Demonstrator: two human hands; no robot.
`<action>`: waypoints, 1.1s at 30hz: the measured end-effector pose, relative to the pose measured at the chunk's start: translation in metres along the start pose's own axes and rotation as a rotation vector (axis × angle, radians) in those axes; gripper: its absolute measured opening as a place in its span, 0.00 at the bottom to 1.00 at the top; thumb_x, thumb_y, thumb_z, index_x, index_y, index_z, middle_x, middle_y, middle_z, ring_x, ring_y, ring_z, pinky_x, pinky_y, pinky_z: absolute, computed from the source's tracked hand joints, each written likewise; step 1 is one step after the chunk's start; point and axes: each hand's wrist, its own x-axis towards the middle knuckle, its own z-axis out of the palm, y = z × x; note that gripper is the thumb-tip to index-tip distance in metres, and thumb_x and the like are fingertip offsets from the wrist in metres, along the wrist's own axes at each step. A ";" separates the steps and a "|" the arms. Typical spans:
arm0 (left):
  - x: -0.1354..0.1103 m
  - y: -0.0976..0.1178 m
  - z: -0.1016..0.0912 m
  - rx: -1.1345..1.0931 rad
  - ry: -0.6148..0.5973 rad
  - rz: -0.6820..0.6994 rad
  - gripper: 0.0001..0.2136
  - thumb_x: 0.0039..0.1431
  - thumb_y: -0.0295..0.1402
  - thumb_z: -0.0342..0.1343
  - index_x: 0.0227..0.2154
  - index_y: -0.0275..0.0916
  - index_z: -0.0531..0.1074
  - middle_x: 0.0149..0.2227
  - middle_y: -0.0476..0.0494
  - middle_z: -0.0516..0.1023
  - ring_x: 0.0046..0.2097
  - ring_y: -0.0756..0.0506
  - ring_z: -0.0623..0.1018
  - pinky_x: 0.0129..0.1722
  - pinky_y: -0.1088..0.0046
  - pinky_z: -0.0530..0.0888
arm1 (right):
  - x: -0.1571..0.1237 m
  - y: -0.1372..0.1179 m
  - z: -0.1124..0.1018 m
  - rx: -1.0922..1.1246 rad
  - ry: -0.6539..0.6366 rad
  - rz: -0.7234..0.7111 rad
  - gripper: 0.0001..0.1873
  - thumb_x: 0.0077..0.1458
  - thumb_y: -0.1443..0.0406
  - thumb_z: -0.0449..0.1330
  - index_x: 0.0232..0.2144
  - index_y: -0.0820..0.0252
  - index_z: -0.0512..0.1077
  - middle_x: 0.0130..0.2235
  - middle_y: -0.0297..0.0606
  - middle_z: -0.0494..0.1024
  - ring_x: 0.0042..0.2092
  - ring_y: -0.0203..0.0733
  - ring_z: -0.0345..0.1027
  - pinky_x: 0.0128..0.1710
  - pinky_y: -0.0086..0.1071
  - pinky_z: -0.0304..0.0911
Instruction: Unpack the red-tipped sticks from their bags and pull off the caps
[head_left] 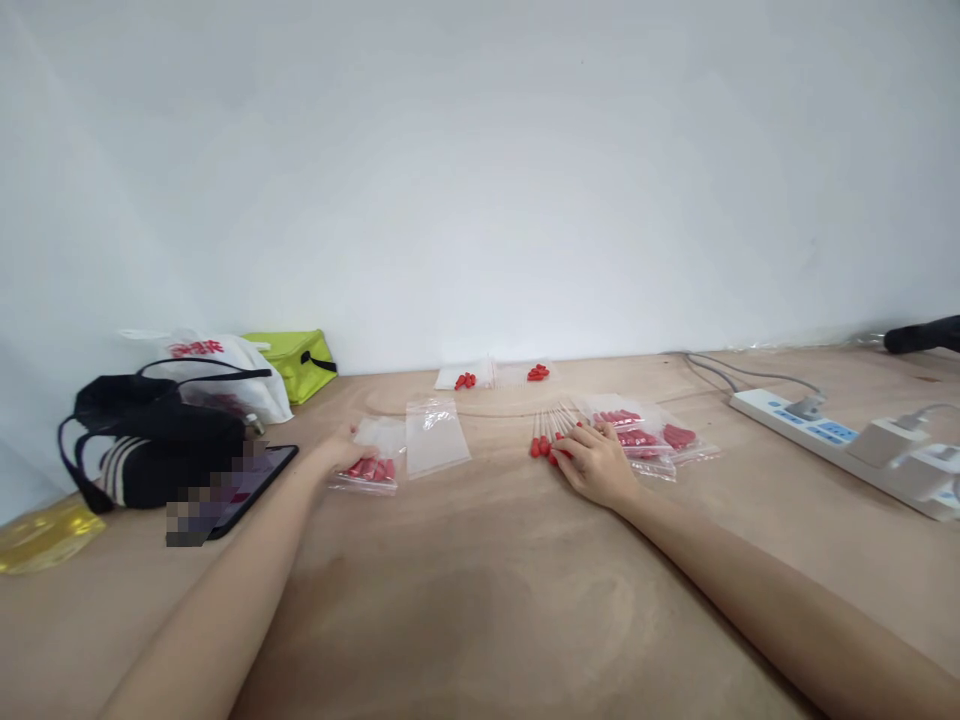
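My right hand rests low over a fanned group of thin white sticks with red bulb-like ends. Its fingers are bent down and closed on one of the red-ended sticks. To the left, my left hand reaches a clear zip bag that holds several red pieces. A thumb and one fingertip show at the bag's left side, but blur hides whether they grip it. Beside that bag lies a flat clear zip bag with nothing red in it.
Bags of red pieces overlap right of my right hand. Two small bags with red pieces lie near the wall. A power strip stands right; a phone, black bag and green bag lie left.
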 end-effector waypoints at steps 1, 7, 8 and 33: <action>-0.002 0.000 -0.004 0.016 0.011 -0.014 0.22 0.37 0.25 0.57 0.40 0.33 0.65 0.17 0.51 0.69 0.20 0.45 0.70 0.21 0.73 0.64 | 0.000 0.000 -0.001 -0.001 -0.001 -0.001 0.11 0.55 0.66 0.48 0.28 0.59 0.71 0.29 0.37 0.73 0.35 0.38 0.62 0.38 0.35 0.45; -0.030 0.018 -0.015 -0.016 0.269 0.164 0.22 0.45 0.27 0.50 0.47 0.37 0.61 0.25 0.50 0.70 0.23 0.49 0.70 0.27 0.74 0.67 | 0.001 -0.010 -0.001 0.054 0.022 -0.002 0.12 0.55 0.66 0.48 0.29 0.58 0.71 0.30 0.37 0.72 0.34 0.38 0.62 0.39 0.35 0.45; -0.037 0.024 -0.009 -0.131 0.201 0.160 0.18 0.46 0.28 0.49 0.44 0.36 0.64 0.24 0.50 0.69 0.22 0.50 0.69 0.26 0.75 0.67 | 0.002 -0.015 0.000 0.080 0.015 -0.004 0.11 0.55 0.65 0.48 0.30 0.58 0.71 0.30 0.37 0.72 0.35 0.38 0.62 0.39 0.35 0.45; -0.097 0.045 0.095 -0.054 -0.099 1.115 0.07 0.55 0.29 0.49 0.30 0.38 0.72 0.32 0.44 0.74 0.37 0.48 0.72 0.39 0.70 0.70 | 0.023 -0.044 0.031 0.300 0.003 -0.230 0.10 0.55 0.67 0.52 0.24 0.59 0.71 0.27 0.32 0.73 0.30 0.32 0.61 0.35 0.32 0.45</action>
